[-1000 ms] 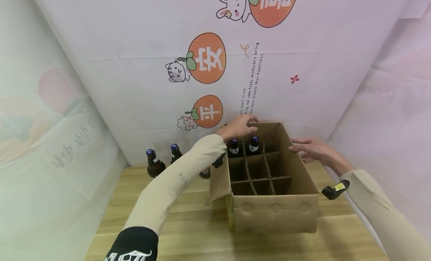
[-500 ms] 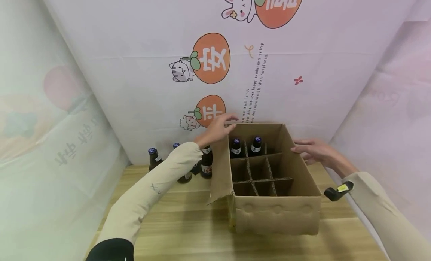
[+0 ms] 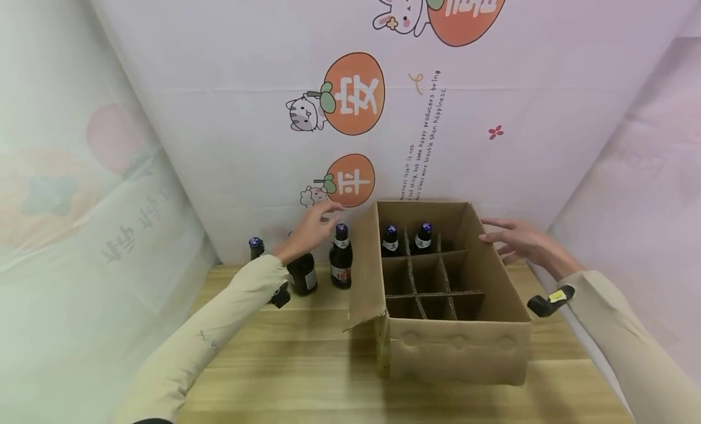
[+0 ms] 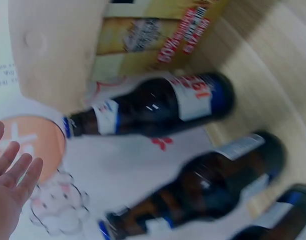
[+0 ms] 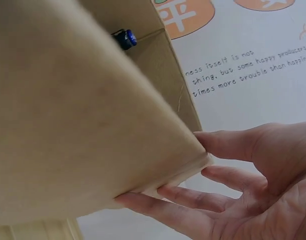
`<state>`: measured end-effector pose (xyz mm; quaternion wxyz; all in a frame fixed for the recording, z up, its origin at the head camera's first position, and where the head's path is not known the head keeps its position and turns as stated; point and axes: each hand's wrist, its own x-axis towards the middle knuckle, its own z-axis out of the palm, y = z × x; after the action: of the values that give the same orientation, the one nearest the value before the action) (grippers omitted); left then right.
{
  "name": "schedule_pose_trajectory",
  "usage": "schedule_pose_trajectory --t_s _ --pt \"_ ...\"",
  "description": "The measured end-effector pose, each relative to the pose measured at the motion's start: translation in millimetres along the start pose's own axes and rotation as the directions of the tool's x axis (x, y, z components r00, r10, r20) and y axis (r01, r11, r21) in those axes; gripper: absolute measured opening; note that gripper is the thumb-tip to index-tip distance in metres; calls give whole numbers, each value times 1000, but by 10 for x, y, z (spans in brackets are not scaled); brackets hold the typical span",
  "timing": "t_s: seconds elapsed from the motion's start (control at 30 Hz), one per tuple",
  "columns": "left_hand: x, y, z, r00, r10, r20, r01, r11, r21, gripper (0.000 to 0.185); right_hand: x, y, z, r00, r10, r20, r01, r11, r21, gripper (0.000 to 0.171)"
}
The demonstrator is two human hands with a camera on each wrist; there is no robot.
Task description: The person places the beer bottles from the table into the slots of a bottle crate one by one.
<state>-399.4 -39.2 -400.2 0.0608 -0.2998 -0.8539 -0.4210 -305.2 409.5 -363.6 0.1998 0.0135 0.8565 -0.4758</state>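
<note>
My left hand, its fingers loosely extended with nothing in them, hovers over brown beer bottles left of the box. The nearest beer bottle has a blue cap and a white label. Another beer bottle is partly hidden by my wrist, and a third beer bottle shows only its top. The cardboard box stands upright with its top open. Two capped beer bottles fill compartments in its back row. My right hand touches the box's far right corner, fingers fairly straight against the outside.
Cardboard dividers split the box into several compartments. A side flap hangs outward toward the bottles. The wooden table meets a white printed backdrop behind, with more sheeting on both sides.
My left hand has moved left from above the box's back left corner to over the standing bottles, uncovering the nearest one. My right hand stays at the box.
</note>
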Motion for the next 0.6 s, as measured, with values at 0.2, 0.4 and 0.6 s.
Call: schedule_pose_trajectory --t_s 0.2,0.4,0.6 --pt "-260 -260 -186 998 -56 -36 55 998 -13 28 72 0 -30 1000 -23 12 23 999 -33 80" --pt "-538 -436 -371 991 -106 -82 108 994 21 28 101 11 -41 998 -40 39 42 999 -33 81" --pt "-758 -645 -470 981 -7 -195 27 994 102 28 83 7 -41 998 -33 46 35 998 -54 81"
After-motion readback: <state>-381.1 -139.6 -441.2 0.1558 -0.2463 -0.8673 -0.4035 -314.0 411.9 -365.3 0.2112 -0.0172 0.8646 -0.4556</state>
